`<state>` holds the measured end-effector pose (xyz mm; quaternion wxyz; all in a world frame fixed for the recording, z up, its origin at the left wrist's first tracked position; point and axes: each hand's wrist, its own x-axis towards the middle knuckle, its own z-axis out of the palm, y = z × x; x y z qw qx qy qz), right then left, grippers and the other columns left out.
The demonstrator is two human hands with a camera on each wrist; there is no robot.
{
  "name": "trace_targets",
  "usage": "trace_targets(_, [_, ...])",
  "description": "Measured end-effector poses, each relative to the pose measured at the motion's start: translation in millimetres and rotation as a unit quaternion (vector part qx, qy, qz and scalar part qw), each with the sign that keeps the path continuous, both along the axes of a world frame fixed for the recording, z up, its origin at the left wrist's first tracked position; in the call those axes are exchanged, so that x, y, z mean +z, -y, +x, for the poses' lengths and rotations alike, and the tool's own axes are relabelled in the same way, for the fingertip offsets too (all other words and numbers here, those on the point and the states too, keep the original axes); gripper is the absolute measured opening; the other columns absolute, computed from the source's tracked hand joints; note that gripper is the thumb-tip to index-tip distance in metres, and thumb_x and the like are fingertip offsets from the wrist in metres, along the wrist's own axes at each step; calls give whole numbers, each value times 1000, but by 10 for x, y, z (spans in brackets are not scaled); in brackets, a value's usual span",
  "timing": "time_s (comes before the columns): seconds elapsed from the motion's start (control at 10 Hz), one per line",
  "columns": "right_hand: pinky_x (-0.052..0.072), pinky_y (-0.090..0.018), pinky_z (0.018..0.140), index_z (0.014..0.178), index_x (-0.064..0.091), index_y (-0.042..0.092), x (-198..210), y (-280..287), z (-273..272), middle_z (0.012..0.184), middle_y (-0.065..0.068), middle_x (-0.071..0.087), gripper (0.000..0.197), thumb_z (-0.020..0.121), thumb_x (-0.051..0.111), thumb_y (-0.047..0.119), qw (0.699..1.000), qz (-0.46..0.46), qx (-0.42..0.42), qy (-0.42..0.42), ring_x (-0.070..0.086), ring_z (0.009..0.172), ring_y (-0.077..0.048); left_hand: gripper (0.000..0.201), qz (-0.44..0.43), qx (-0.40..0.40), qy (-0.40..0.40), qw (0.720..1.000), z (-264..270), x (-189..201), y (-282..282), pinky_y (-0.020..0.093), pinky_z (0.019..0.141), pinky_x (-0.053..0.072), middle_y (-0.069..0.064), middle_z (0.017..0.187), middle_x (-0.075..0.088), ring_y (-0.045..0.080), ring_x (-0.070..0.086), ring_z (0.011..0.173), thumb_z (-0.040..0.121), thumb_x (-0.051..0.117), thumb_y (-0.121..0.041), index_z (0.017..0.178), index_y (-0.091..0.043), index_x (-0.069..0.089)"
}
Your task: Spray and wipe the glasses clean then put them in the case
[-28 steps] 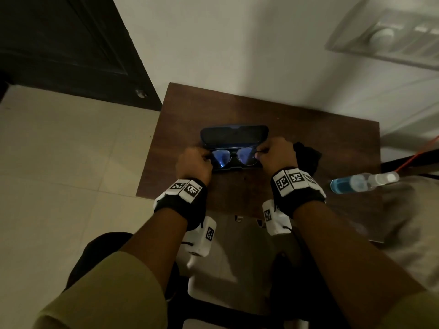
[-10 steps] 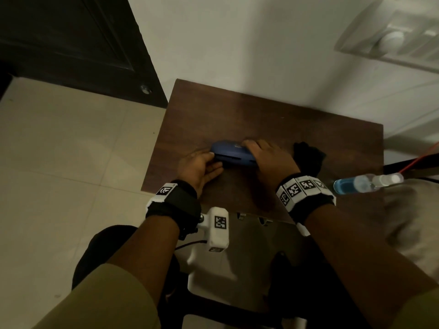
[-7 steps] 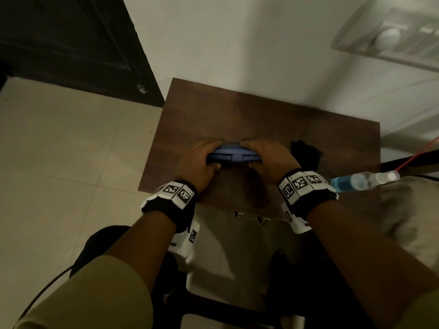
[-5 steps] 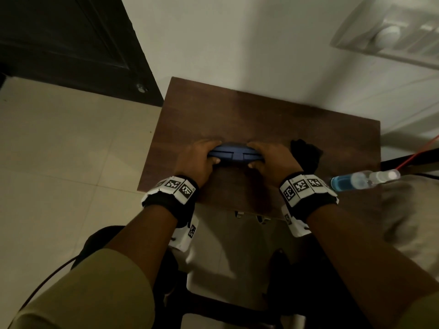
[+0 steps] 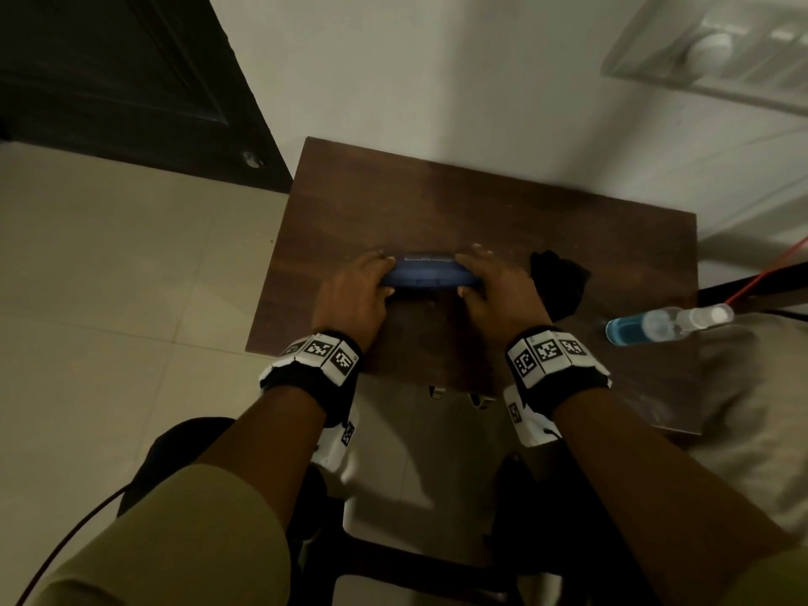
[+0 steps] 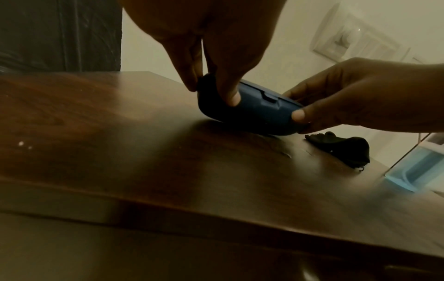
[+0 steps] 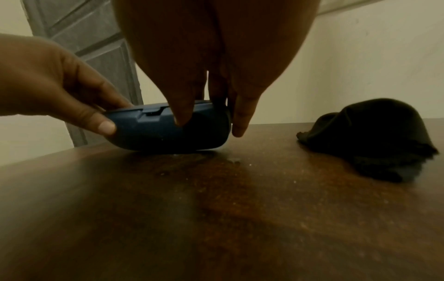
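The blue glasses case (image 5: 430,273) lies closed on the brown table (image 5: 481,203), its clasp facing me. My left hand (image 5: 356,290) grips its left end, thumb on the front and fingers over the top. My right hand (image 5: 498,286) grips the right end the same way. In the left wrist view the case (image 6: 259,108) is pinched by the left hand (image 6: 216,89) and by the right hand (image 6: 336,100). The right wrist view shows the case (image 7: 156,131) held at both ends. The glasses are hidden inside.
A crumpled black cloth (image 5: 557,284) lies just right of my right hand, also seen as the cloth (image 7: 374,138). A spray bottle (image 5: 656,325) with blue liquid lies on its side near the table's right edge. A white wall stands behind the table, a dark door at the far left.
The case stood open with the glasses in it; its lid has come down and it is closed. Both hands moved from the glasses to the ends of the case and have stayed there.
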<state>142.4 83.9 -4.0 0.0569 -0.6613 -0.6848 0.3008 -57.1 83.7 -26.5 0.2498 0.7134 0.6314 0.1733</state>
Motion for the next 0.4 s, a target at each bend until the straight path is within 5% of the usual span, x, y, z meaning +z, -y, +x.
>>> trace_targets(0.4, [42,-34,94,122,54,11,10,169,-120,127,-10,54,38,86,63,15,998,19,-64,-7,53,113,-27,41,-59,-12,-65,996,58,105,90,43,90,47,12,132,40,31,44,116,78,69,-11,115,-13,52])
